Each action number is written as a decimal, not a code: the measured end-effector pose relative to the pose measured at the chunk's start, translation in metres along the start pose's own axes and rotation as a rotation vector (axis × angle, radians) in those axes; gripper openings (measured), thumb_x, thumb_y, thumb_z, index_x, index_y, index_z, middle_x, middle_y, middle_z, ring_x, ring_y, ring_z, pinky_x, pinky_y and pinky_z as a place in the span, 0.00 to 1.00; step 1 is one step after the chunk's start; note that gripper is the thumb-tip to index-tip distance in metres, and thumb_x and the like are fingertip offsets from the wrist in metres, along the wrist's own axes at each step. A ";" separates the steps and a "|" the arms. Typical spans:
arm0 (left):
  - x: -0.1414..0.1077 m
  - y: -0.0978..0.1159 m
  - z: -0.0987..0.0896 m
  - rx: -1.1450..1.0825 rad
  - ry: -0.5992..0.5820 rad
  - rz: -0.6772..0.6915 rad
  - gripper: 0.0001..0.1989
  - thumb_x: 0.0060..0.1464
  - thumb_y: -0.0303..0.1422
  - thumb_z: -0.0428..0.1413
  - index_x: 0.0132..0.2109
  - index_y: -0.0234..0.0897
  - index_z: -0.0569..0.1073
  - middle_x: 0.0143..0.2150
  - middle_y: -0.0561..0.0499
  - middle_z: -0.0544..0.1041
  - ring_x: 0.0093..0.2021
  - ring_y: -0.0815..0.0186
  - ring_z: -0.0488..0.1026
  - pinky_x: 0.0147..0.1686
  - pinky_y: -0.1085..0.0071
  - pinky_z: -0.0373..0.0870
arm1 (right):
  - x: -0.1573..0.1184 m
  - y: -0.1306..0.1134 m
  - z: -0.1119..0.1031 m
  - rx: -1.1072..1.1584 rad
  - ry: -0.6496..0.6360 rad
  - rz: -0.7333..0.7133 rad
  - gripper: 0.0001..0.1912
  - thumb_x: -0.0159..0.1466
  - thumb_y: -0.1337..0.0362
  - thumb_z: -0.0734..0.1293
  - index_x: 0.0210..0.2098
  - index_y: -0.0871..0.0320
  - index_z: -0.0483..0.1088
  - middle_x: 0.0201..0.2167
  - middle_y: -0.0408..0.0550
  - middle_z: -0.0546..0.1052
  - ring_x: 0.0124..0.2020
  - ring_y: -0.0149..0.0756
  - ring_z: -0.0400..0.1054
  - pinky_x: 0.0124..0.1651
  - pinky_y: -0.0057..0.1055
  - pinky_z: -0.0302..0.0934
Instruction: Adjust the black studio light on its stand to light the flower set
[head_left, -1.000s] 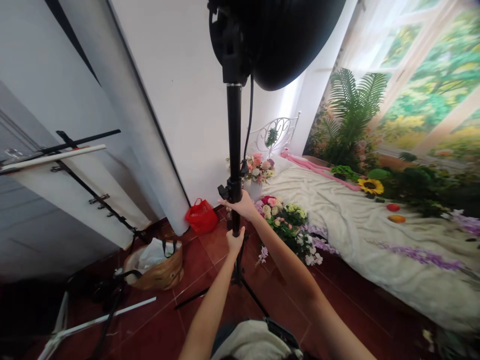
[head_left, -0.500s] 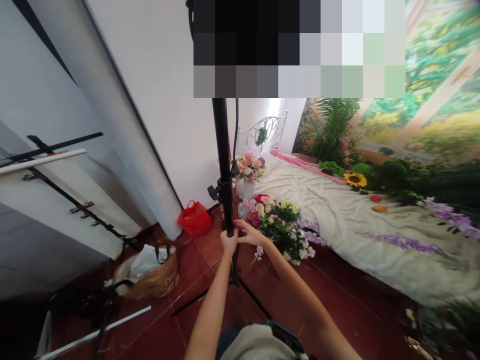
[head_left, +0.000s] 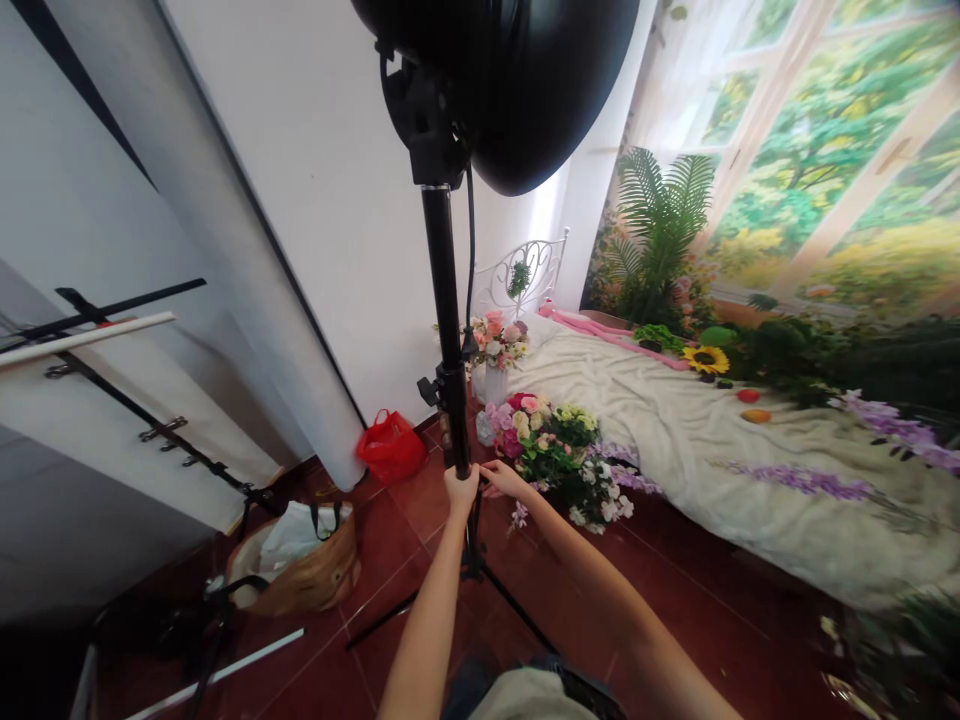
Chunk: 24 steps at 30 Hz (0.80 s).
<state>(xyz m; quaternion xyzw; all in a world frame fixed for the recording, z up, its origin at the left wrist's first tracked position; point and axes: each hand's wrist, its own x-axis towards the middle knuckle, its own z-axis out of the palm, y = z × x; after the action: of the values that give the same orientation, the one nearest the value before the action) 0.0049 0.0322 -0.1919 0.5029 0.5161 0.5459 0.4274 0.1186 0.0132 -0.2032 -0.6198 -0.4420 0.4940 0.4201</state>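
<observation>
Here in the head view, the light stand (head_left: pixel 444 270) rises right between the two arms, its pole running near upright with the top leaning a touch left, a big black lamp hood (head_left: pixel 555 110) up top. And look at the left hand (head_left: pixel 461 487): fingers wrapped round the pole, a closed hold, below the collar (head_left: pixel 452 385) with its side knob (head_left: pixel 427 390). The right hand (head_left: pixel 508 482) comes in from the right, fingers loosely curled, tips at the pole's right side; touching or just shy, I can't tell. So the left is nearer, already on it; from the right fingers, the pole lies immediately left. Legs (head_left: pixel 517 608) spread on the floor (head_left: pixel 390 540) below.
</observation>
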 end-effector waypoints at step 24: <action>0.002 -0.007 -0.002 0.043 -0.026 0.064 0.10 0.37 0.35 0.57 0.19 0.33 0.67 0.18 0.51 0.69 0.20 0.70 0.65 0.21 0.75 0.61 | -0.022 0.022 0.025 0.162 0.326 -0.286 0.15 0.59 0.56 0.58 0.42 0.56 0.62 0.33 0.47 0.74 0.32 0.36 0.71 0.31 0.31 0.67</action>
<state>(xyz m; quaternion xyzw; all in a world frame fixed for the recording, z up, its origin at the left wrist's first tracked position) 0.0023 0.0350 -0.1981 0.5353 0.5059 0.5416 0.4052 0.0944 -0.0113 -0.2229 -0.5868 -0.4106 0.3566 0.5999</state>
